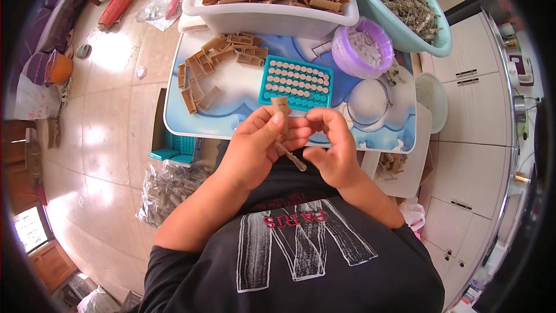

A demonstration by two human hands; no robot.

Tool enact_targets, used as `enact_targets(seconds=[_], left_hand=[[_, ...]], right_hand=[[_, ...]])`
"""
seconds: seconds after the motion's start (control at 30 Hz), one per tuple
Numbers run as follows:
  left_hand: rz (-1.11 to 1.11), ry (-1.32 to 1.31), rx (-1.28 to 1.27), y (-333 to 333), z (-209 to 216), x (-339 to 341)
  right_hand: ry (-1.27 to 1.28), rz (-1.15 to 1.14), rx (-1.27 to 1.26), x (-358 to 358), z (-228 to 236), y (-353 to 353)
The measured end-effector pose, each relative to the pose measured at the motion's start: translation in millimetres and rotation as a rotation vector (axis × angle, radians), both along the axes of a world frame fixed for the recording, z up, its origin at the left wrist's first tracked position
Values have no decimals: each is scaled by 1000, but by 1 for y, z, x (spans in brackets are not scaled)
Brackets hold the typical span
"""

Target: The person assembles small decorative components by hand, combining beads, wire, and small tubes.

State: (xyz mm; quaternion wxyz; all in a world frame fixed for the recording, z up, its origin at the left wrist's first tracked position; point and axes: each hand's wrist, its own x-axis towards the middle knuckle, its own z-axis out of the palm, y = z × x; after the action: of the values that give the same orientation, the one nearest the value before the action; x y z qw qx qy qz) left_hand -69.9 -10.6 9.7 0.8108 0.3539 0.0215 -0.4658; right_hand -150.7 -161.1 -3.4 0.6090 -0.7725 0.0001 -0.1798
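My left hand (255, 145) is closed around a tan plastic piece (279, 104), which sticks up between thumb and fingers. A thin, clear-looking strip (291, 157) hangs below that hand; whether it joins the tan piece is hidden. Close by on the right, my right hand (333, 148) has its fingers bent toward the left hand and its thumb apart. I see nothing held in it. Just beyond both hands, a teal tray (269, 85) carries rows of pale round discs. Several loose tan plastic pieces (200, 64) lie on the blue-and-white table (231, 119), left of the tray.
A white tub (260, 19) heaped with tan pieces stands at the table's far side. Right of it are a purple bowl (341, 58) of white bits and a pale green basin (443, 37) of clear-looking parts. Bagged parts (174, 188) lie on the floor at left.
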Motion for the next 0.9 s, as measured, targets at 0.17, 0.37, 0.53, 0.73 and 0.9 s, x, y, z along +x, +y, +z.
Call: enact_targets(seconds=[0.17, 0.37, 0.53, 0.73, 0.9], left_hand=[[178, 80, -7, -2, -1, 0], [174, 91, 27, -3, 3, -6], [125, 113, 7, -1, 0, -8], [38, 175, 37, 1, -8, -8], [-12, 152, 99, 1, -8, -8]], right_hand=[[-51, 24, -31, -22, 1, 9], [-156, 1, -398, -22, 7, 6], [13, -186, 449, -20, 6, 11], [-39, -29, 668, -18, 1, -1], [-17, 418, 441, -18, 2, -7]])
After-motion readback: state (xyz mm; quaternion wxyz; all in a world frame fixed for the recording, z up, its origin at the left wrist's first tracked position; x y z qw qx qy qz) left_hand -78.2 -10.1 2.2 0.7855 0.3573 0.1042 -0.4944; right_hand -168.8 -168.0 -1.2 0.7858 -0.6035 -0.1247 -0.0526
